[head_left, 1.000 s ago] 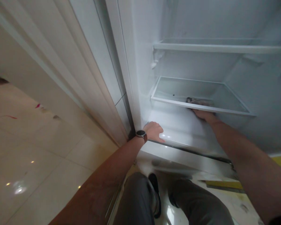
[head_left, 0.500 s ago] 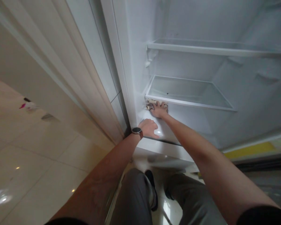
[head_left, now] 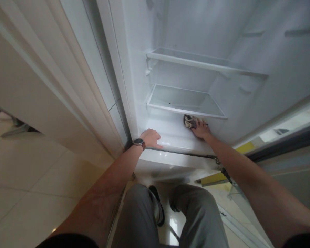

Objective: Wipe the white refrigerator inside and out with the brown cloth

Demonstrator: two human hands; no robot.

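Cloth (head_left: 189,120) now well right of left hand (head_left: 152,138), shifted from left corner of fridge floor (head_left: 166,125); pass reaches floor's right part. Right hand (head_left: 202,130) lies over cloth, fingers spread; whether clenched, cannot tell. Shelf (head_left: 183,97) above grip. Left hand stays braced, thumb apart, holding nothing.
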